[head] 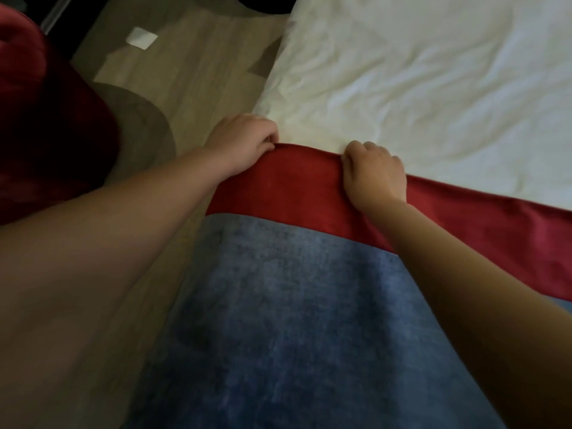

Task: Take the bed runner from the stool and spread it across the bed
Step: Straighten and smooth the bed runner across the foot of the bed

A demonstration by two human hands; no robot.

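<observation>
The bed runner is a long cloth with a blue middle and a red velvet border. It lies across the white bed and hangs over the bed's near left side. My left hand pinches the red border's far edge at the bed's corner. My right hand grips the same red edge a little to the right, fingers curled over the fold. The red band runs on to the right along the white sheet. The stool is a dark red velvet seat at the left.
A pale wood floor runs between the stool and the bed. A small white square lies on the floor at the top left. The stool's round grey shadow falls on the floor beside my left arm.
</observation>
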